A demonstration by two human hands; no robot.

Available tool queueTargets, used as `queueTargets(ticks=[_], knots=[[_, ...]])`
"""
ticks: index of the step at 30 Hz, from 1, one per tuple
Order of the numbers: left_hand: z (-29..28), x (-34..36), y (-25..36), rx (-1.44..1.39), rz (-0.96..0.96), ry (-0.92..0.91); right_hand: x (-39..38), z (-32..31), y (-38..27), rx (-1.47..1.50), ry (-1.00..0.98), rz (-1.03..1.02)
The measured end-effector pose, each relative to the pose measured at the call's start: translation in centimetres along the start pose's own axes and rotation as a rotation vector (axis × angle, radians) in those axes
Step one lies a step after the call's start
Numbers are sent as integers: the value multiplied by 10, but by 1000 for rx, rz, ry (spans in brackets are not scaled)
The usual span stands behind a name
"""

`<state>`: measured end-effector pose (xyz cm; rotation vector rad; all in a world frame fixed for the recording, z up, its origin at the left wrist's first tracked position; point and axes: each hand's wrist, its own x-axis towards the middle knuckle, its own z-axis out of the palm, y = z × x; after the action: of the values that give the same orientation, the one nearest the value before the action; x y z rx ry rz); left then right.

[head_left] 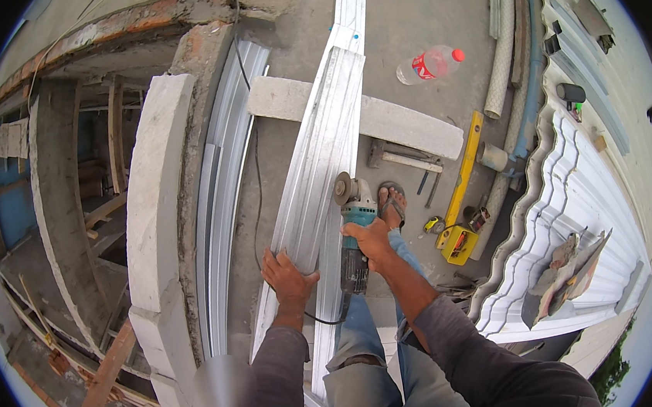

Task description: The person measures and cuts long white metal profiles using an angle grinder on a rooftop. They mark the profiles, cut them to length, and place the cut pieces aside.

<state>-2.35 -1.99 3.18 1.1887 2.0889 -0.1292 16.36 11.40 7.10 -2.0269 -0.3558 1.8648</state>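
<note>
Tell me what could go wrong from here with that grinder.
The grinder in the right hand looks close to the sandaled foot; a slip might injure it.
The bare left hand rests on the metal strips; a sharp edge could nick it.
The cord curves near the left hand and might snag.

bright, diffuse daylight | soft, faint shadows | pale sheen on metal profiles [317, 150] | corrugated sheets [575, 213] near-white at right | interior [95, 158] dim at left | angle grinder [359, 214] crisp | round blurred patch [222, 388] lower left | edges bowed by fisheye, black surround, bluish fringe
</note>
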Motion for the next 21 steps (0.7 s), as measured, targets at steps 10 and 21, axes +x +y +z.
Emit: queueTargets(ticks=[10, 21], knots=[[4, 0, -4, 12, 6, 3, 8, 1, 4, -39, 21, -35], [4, 0, -4, -21, 9, 26, 2, -2, 17, 59, 37, -43]])
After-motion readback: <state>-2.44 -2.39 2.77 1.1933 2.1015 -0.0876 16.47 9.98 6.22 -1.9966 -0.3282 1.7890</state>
